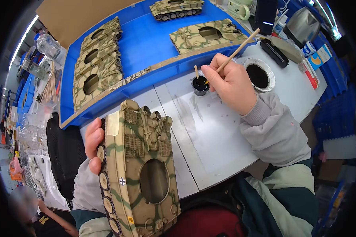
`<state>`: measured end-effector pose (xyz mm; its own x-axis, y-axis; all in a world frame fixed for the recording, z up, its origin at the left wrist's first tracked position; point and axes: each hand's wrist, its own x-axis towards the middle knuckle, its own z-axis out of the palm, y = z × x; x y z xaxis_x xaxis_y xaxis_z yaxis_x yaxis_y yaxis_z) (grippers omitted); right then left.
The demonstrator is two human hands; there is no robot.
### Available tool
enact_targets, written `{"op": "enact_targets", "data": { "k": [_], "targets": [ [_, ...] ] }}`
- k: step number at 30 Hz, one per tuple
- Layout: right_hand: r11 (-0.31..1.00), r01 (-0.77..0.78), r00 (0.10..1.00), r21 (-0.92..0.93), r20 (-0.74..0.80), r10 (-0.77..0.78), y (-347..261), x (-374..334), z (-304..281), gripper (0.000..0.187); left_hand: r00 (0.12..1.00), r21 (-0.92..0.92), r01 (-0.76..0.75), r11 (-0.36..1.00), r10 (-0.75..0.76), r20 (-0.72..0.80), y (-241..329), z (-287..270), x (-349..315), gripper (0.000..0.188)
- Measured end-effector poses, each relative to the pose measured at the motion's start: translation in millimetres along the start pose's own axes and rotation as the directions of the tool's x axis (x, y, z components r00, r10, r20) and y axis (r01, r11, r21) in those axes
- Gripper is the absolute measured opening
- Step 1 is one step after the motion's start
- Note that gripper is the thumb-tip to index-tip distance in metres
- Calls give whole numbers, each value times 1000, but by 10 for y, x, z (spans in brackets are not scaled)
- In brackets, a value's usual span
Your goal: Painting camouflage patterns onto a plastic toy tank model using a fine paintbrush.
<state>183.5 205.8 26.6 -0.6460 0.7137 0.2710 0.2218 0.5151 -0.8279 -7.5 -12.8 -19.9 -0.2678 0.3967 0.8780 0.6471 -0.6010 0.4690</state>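
Note:
My left hand (94,144) is closed around the side of a model tank hull (118,166), painted tan with green camouflage stripes. The hull is tilted up toward me, its round turret opening showing and its road wheels along the left. Between the fingers of my right hand (231,81) is a thin wooden-handled paintbrush (241,47). The brush tip reaches into a small cup of black paint (200,87), where a short wooden stick (196,71) also stands. Part of my left hand is hidden behind the hull.
A blue tray (142,51) across the back holds several more camouflaged hulls (209,33). Right of my hand sits a foil-rimmed dish (271,79) with dark contents. Farther right are a black case (273,53) and a metal kettle (302,25). A black bag (63,150) lies left.

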Motion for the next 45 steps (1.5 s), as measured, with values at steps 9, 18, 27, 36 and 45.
{"op": "enact_targets", "data": {
  "k": [9, 18, 27, 36, 45],
  "targets": [
    [999, 0, 1000, -44, 19, 1, -10, 9, 17, 25, 992, -316, -102, 943, 74, -101, -4, 140, -5, 68],
    [998, 23, 1000, -51, -7, -23, -7, 3, 37, 28, 981, 167, -146, 975, 164, -99, 12, 351, 33, 50],
    [793, 180, 984, 582, -111, -142, -314, -218, 64, 18, 999, -29, -10, 1000, 9, -36, 42, 275, 65, 51],
    [711, 253, 927, 656, 47, -373, -464, -496, 158, 7, 986, -80, 131, 988, -138, -90, 130, 316, 13, 44],
    [685, 331, 875, 649, 60, -480, -455, -520, 172, 8, 985, -166, 165, 972, -171, -23, 181, 258, 38, 42]
  ]
}}
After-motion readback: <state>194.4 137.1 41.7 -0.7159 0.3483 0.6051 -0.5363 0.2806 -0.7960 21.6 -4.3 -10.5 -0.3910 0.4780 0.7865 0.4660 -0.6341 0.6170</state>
